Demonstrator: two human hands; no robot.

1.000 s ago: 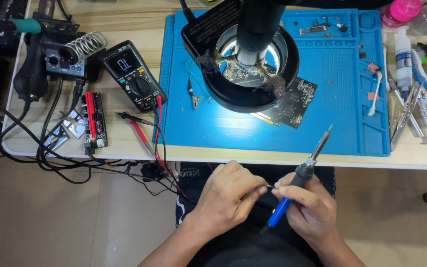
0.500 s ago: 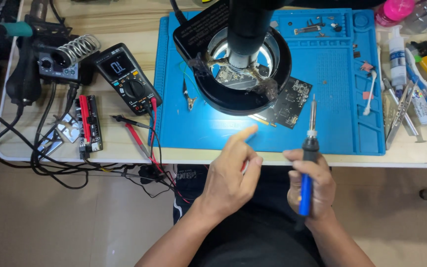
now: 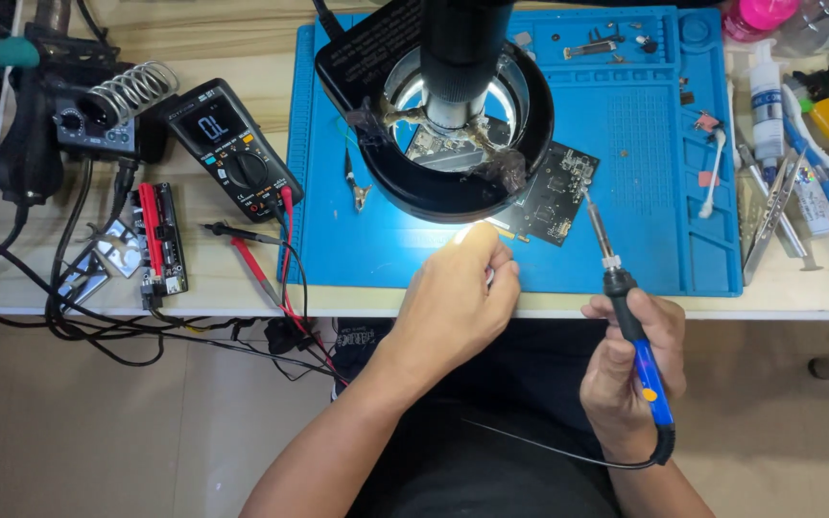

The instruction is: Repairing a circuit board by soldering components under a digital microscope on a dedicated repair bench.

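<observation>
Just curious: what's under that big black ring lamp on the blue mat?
A dark circuit board pokes out from under the ring lamp on the blue mat; the rest is covered.

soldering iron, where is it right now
In the head view the soldering iron is in the right hand, at the blue mat's front edge, tip at the circuit board.

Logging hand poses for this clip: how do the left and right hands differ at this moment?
The right hand wraps a blue-handled soldering iron, tip toward the circuit board; whether the left hand pinches something is unclear. The left hand reaches over the blue mat; the right hand stays off the desk edge. Both are bare.
</observation>
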